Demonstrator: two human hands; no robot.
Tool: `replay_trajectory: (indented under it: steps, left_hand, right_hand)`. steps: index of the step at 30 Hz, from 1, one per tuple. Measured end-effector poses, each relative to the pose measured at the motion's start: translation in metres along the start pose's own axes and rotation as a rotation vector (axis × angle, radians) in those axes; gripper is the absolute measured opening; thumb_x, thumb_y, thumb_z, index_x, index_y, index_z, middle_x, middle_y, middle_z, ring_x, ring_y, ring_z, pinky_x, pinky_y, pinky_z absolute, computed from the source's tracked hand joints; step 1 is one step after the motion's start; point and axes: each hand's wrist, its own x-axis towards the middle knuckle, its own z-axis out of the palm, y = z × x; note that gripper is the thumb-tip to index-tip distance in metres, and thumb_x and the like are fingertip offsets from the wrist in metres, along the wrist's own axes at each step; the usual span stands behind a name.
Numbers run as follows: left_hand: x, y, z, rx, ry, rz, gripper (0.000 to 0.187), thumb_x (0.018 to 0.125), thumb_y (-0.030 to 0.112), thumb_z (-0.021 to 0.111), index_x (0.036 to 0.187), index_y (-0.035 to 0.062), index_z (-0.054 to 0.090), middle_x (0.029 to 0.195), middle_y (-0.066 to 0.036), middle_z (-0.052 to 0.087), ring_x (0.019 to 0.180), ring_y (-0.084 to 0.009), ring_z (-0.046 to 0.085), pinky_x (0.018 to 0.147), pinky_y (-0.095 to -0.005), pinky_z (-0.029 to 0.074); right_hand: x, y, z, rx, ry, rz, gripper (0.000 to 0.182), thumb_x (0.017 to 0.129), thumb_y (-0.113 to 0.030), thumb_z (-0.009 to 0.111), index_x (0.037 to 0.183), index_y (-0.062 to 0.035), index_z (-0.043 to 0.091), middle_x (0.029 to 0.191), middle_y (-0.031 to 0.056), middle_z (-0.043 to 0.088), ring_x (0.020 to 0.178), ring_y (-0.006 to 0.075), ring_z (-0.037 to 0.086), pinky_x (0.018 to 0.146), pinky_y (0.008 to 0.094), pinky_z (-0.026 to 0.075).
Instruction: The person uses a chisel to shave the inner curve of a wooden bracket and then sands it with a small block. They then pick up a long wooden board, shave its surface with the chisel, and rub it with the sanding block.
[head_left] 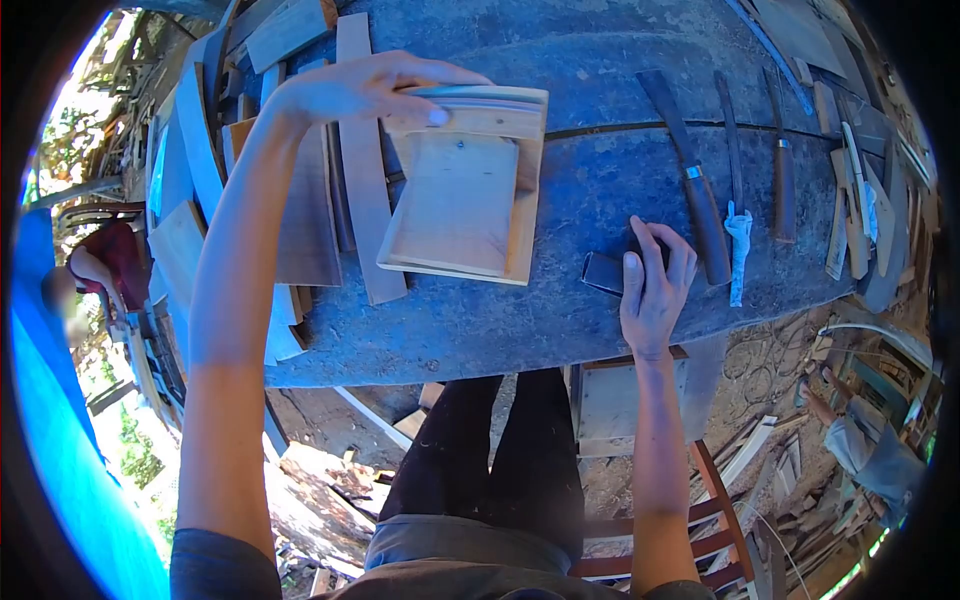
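Note:
My left hand (375,88) grips the upper edge of a small wooden box-like piece (455,205), with the thumb on its near side and the fingers along the top. The piece has a raised rim and a flat pale panel inside, and it stands tilted on the blue worktop. To its right, my right hand (660,285) is curled around a dark rectangular block (602,272) lying on the worktop. The fingers and thumb hide part of that block, so its kind does not show.
Right of my right hand lie a wooden-handled chisel (700,200), a slim tool with a wrapped handle (738,240) and another wooden-handled tool (784,190). Wooden boards (365,170) crowd the left of the blue worktop (450,345). Other people appear at both far sides.

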Motion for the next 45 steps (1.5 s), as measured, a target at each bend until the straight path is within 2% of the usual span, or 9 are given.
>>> replay_trajectory:
  steps: [9, 11, 19, 26, 34, 36, 40, 43, 45]
  left_hand:
    - [0.064, -0.005, 0.002, 0.357, -0.184, 0.065, 0.046, 0.098, 0.037, 0.058, 0.140, 0.0176, 0.056, 0.130, -0.010, 0.055, 0.126, -0.0233, 0.049, 0.107, -0.0402, 0.041]
    - [0.048, 0.010, 0.015, 0.494, 0.210, 0.071, 0.046, 0.098, 0.038, 0.058, 0.138, 0.0156, 0.056, 0.132, -0.010, 0.055, 0.125, -0.0246, 0.051, 0.108, -0.0418, 0.040]
    - [-0.024, 0.087, 0.104, 0.696, 0.309, -0.010, 0.062, 0.070, 0.024, 0.083, 0.127, 0.0123, 0.061, 0.121, -0.009, 0.063, 0.117, -0.0268, 0.058, 0.113, -0.0464, 0.038]
    - [-0.029, 0.069, 0.077, 0.787, 0.226, 0.098, 0.046, 0.063, -0.001, 0.078, 0.104, 0.0156, 0.067, 0.113, -0.002, 0.067, 0.123, -0.0235, 0.055, 0.119, -0.0518, 0.026]
    - [-0.042, 0.082, 0.053, 0.632, 0.172, 0.044, 0.061, 0.073, 0.023, 0.079, 0.131, 0.0204, 0.061, 0.155, -0.011, 0.035, 0.148, -0.0323, 0.023, 0.121, -0.0506, 0.019]
    - [-0.041, 0.073, 0.041, 0.256, 0.490, 0.054, 0.070, 0.078, 0.038, 0.077, 0.142, 0.0215, 0.052, 0.161, -0.016, 0.020, 0.150, -0.0339, 0.017, 0.120, -0.0488, 0.018]
    - [-0.006, 0.059, 0.089, 0.054, 1.036, -0.251, 0.065, 0.082, 0.029, 0.077, 0.141, 0.0207, 0.052, 0.158, -0.022, 0.023, 0.150, -0.0331, 0.016, 0.117, -0.0521, 0.023]
    - [0.009, 0.053, 0.112, 0.226, 1.136, -0.332, 0.062, 0.084, 0.017, 0.072, 0.142, 0.0205, 0.051, 0.154, -0.023, 0.027, 0.129, -0.0271, 0.049, 0.107, -0.0432, 0.039]
    - [0.012, 0.057, 0.112, -0.069, 1.233, -0.356, 0.059, 0.083, 0.001, 0.062, 0.139, 0.0209, 0.055, 0.152, -0.019, 0.031, 0.081, -0.0120, 0.059, 0.084, -0.0298, 0.048]
  right_hand:
    - [0.003, -0.064, -0.006, 0.122, -0.066, 0.004, 0.036, 0.093, -0.016, 0.061, 0.129, -0.0099, 0.061, 0.110, 0.0063, 0.057, 0.105, 0.0263, 0.052, 0.096, 0.0433, 0.034]
    - [0.002, -0.071, -0.006, 0.152, -0.106, -0.043, 0.038, 0.093, -0.015, 0.061, 0.130, -0.0090, 0.059, 0.110, 0.0057, 0.058, 0.106, 0.0255, 0.052, 0.096, 0.0437, 0.034]
    - [0.046, 0.002, -0.039, -0.325, 0.112, 0.092, 0.050, 0.093, -0.018, 0.062, 0.140, -0.0075, 0.048, 0.123, 0.0120, 0.051, 0.109, 0.0305, 0.051, 0.095, 0.0475, 0.038]
    - [0.067, 0.025, -0.042, -0.436, -0.245, 0.124, 0.058, 0.090, -0.015, 0.063, 0.144, -0.0097, 0.043, 0.120, 0.0124, 0.054, 0.096, 0.0307, 0.059, 0.076, 0.0428, 0.052]
    - [0.025, -0.039, -0.065, 0.906, -0.333, 0.700, 0.073, 0.080, -0.001, 0.052, 0.150, -0.0037, 0.031, 0.089, 0.0084, 0.053, 0.066, 0.0146, 0.060, 0.056, 0.0329, 0.052]
    - [0.009, -0.064, -0.071, 1.193, -0.284, 0.761, 0.075, 0.080, -0.001, 0.051, 0.151, -0.0044, 0.029, 0.084, 0.0067, 0.054, 0.062, 0.0120, 0.059, 0.050, 0.0305, 0.050]
    - [-0.003, -0.103, -0.077, 1.426, -0.484, 0.878, 0.066, 0.092, -0.008, 0.052, 0.152, -0.0056, 0.025, 0.069, 0.0020, 0.051, 0.050, 0.0079, 0.052, 0.042, 0.0256, 0.044]
    - [-0.004, -0.111, -0.068, 1.391, -0.608, 0.906, 0.058, 0.103, -0.019, 0.048, 0.153, -0.0056, 0.023, 0.063, 0.0007, 0.048, 0.046, 0.0084, 0.050, 0.042, 0.0255, 0.043]
    - [0.002, -0.113, -0.060, 1.348, -0.672, 0.886, 0.061, 0.103, -0.020, 0.047, 0.155, -0.0063, 0.019, 0.064, 0.0010, 0.049, 0.047, 0.0089, 0.051, 0.043, 0.0261, 0.044]
